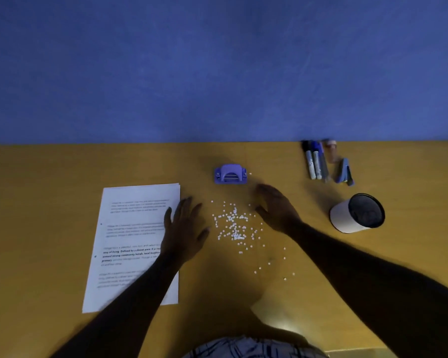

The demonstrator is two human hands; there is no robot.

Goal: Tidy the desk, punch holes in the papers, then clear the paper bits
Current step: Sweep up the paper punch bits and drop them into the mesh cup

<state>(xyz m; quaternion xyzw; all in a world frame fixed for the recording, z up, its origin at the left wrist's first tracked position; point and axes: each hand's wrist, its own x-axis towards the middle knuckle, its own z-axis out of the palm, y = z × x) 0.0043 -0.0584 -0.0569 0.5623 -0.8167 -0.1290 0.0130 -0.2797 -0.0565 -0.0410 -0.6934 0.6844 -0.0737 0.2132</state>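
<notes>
Several small white paper bits lie scattered on the yellow desk between my two hands. My left hand rests flat with fingers spread just left of the bits, its edge over the right side of a stack of printed papers. My right hand is open, palm down, just right of the bits. Behind the bits stands a purple hole punch. Neither hand holds anything.
A white cup with a dark inside lies tilted at the right. Several markers and a blue stapler lie at the back right by the blue wall. The desk's front edge is near my body.
</notes>
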